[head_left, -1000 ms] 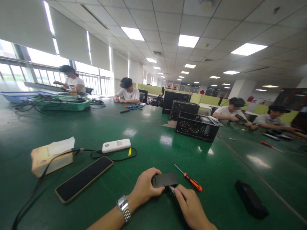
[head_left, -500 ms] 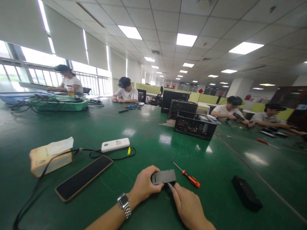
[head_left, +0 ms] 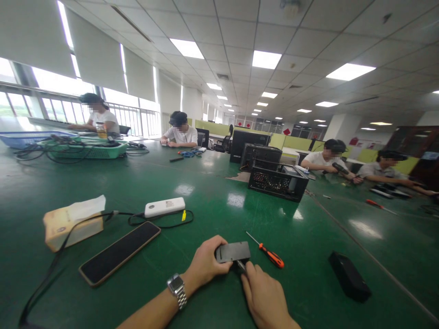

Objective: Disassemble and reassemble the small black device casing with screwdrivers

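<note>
Low in the middle of the view, my left hand [head_left: 208, 259] grips a small grey-black rectangular box [head_left: 233, 252] by its left end, fingers closed round it. My right hand [head_left: 266, 292] is closed on a slim metal-tipped tool [head_left: 241, 266], whose exact kind I cannot make out. The tool's tip meets the near edge of the box; the contact itself is partly hidden. Just beyond my right hand lies an orange-and-black screwdriver [head_left: 272, 256] on the green table [head_left: 206, 205]. A wristwatch is on my left wrist.
To the left lie a phone [head_left: 120, 253], a tissue pack [head_left: 73, 224] and a white power bank [head_left: 165, 207] with a black cable. A black block-shaped object [head_left: 349, 276] sits at right. Computer cases [head_left: 277, 182] and a green basket [head_left: 87, 150] stand farther back. Several people work around the table.
My right hand has shifted slightly down and left, and the tool in it shows at a somewhat different angle. The box stays in my left hand, almost unmoved.
</note>
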Demonstrator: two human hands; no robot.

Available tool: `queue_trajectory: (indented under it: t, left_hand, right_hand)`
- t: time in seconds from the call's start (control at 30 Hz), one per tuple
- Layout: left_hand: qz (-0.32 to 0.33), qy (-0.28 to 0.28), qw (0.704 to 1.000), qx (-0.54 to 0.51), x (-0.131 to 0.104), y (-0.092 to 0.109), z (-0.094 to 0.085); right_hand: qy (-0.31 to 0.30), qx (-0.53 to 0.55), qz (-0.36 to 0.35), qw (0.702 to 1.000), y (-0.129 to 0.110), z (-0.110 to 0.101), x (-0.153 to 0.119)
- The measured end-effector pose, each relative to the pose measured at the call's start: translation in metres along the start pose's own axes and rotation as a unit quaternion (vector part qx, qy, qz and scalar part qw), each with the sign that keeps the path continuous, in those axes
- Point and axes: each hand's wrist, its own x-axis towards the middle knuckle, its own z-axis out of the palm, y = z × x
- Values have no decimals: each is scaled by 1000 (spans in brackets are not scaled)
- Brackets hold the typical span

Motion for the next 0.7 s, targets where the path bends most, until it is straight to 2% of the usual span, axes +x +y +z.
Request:
queue_trajectory:
  t: [0.1, 0.2, 0.37, 0.47, 0.7]
  left_hand:
    - [3, -1, 1000, -5, 0, -1, 0]
    - [10, 1, 1000, -8, 0, -2, 0]
    - [6, -1, 1000, -18, -1, -4, 0]
    - [1, -1, 1000, -22, -1, -4, 0]
    - [-6, -5, 1000, -13, -1, 1, -3]
  right_hand:
    - [1, 26, -7, 1000, 3, -3, 1]
    - [7, 100, -19, 995, 9, -8, 4]
    - [66, 190, 7, 979, 18, -9, 7]
    - [76, 185, -5, 980, 19, -3, 6]
    - [41, 117, -29, 992, 13, 8, 4]
